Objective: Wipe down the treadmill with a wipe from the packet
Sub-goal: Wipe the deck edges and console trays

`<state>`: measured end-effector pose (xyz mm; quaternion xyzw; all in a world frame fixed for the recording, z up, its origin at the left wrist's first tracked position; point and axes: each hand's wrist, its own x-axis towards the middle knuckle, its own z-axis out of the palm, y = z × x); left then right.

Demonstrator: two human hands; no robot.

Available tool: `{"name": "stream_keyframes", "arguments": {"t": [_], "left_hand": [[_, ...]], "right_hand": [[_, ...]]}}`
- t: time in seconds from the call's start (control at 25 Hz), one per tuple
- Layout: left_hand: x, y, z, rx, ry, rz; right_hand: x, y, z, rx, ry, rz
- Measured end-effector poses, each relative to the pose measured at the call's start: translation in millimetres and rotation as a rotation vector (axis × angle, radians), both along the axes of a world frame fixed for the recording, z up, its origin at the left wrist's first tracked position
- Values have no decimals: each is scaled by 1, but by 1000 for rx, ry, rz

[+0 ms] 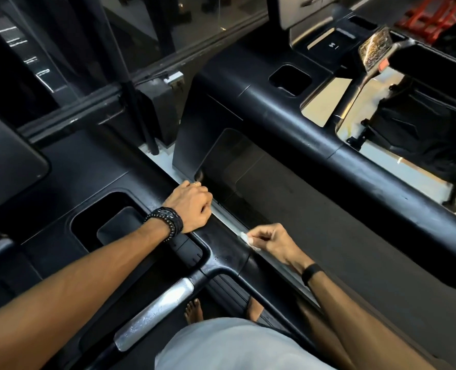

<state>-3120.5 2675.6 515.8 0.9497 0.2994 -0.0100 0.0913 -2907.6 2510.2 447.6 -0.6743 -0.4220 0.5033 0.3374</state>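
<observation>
Gym floor showed pale at right edge of frame, behind black treadmill (288, 124) console filling the centre. Left hand (192, 206), mid-frame, gripped console edge with fingers curled over it. Right hand (272, 243), lower centre-right, pinched small white wipe (246, 239) against silver trim strip (222, 217). Packet (376, 49) sat upper right in console tray.

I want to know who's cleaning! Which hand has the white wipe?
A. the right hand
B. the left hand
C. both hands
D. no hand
A: the right hand pinches the wipe against the treadmill's edge, while the left hand just rests on the console.
</observation>
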Motion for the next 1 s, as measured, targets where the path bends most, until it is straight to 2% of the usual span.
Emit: {"name": "stream_keyframes", "arguments": {"t": [0.12,0.28,0.4,0.52,0.6,0.72,0.88,1.0], "left_hand": [[1,0,-1,15,20,-6],[1,-2,0,18,17,3],[1,-5,-2,23,15,25],[0,-4,-2,34,14,45],[1,-4,-2,44,15,34],[1,-4,-2,57,23,39],[1,-6,-4,86,24,35],[1,-6,-2,57,2,41]], "right_hand": [[-4,8,-3,-79,-49,43],[-27,39,5,33,-60,42],[-17,12,22,108,-45,-10],[-4,-17,18,42,-42,-13],[-9,-6,15,30,-92,-22],[-37,16,37,189,-138,2],[-53,-41,66,417,-360,118],[-34,-43,52,407,-409,44]]}}
